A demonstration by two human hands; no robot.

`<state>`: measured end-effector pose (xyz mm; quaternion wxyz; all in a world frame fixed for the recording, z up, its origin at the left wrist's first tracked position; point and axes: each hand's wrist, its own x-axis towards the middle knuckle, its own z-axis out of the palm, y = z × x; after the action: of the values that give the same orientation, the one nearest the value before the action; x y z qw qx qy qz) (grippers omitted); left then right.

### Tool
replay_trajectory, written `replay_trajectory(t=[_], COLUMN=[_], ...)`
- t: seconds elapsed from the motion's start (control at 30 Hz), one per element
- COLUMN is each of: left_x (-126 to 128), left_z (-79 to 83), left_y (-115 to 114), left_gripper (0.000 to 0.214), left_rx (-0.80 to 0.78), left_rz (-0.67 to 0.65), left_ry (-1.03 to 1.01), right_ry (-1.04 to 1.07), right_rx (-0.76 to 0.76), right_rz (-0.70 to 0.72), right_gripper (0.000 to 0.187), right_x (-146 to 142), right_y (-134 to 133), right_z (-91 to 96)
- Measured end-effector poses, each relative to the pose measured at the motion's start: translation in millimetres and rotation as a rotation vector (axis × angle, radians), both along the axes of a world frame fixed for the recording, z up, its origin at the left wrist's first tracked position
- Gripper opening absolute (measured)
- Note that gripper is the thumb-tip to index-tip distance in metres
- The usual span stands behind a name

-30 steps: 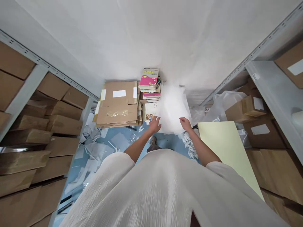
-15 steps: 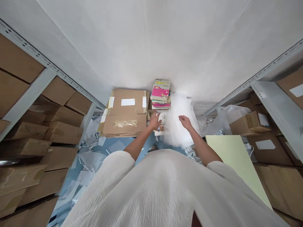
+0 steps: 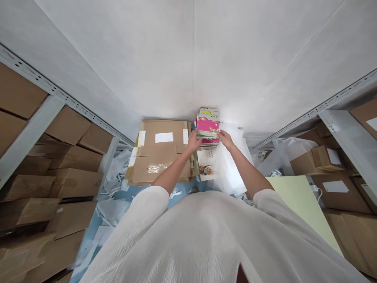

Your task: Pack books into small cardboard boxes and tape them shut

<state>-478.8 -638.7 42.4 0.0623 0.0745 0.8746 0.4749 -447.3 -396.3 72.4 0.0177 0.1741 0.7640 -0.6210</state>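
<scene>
Both my hands are at a stack of books (image 3: 208,125) by the wall. The top book has a grey and pink cover with yellow lettering. My left hand (image 3: 194,141) grips the stack's left side near its front corner, fingers partly hidden. On the right side, my right hand (image 3: 226,139) holds the same books with its fingers curled at their edge. Other books in the pile show below with pink and pale edges. In front of the stack lies a book with a pale cover (image 3: 205,158) and a picture at its bottom.
Flattened cardboard boxes (image 3: 161,147) are piled left of the books. White translucent packing sheets (image 3: 231,165) lie to the right. Shelves of brown cartons (image 3: 75,182) stand on both sides. A pale yellow-green board (image 3: 303,204) is at the right; plastic scraps litter the blue floor.
My left hand has moved up from the pale book to the stack's left side. My right hand has moved left from above the packing sheets onto the stack. The view has shifted slightly.
</scene>
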Motion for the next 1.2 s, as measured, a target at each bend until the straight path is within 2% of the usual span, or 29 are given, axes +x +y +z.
replay_trajectory(t=[0.2,0.3,0.4,0.53,0.63,0.77,0.9,1.07,1.2], left_x=[14.1,20.3,18.1,12.5,15.0,27.7,47.5,90.6,145.2], left_z=[10.4,13.9,14.2,11.5,9.1,8.1,10.8,15.1,11.9], left_y=[9.2,11.2,13.2,23.8,41.6,78.2,125.8,191.6,245.8], left_gripper=[0.075,0.063,0.047,0.034,0.039,0.052,0.044,0.04,0.034], left_rx=[-0.043,0.058,0.212,0.301,0.333,0.376,0.389,0.34,0.274], left_rz=[-0.014,0.0,0.07,0.2,0.184,0.102,-0.009,-0.197,-0.371], left_ry=[0.036,0.002,-0.064,-0.152,-0.244,-0.324,-0.264,-0.261,-0.304], right_ry=[-0.027,-0.043,-0.041,0.046,0.111,0.157,0.188,0.171,0.142], right_rx=[0.039,0.069,0.09,0.083,0.067,0.065,0.093,0.104,0.095], right_rz=[-0.031,-0.153,-0.245,-0.268,-0.287,-0.341,-0.442,-0.609,-0.726], right_gripper=[0.046,0.039,0.034,0.038,0.043,0.049,0.053,0.05,0.048], right_x=[-13.0,-19.1,-21.0,-10.1,7.3,42.6,94.5,179.4,265.3], right_y=[4.1,13.5,20.8,27.7,38.5,67.9,106.8,156.8,195.1], right_z=[-10.2,-14.5,-14.5,-9.7,-3.3,6.4,10.0,3.6,-2.2])
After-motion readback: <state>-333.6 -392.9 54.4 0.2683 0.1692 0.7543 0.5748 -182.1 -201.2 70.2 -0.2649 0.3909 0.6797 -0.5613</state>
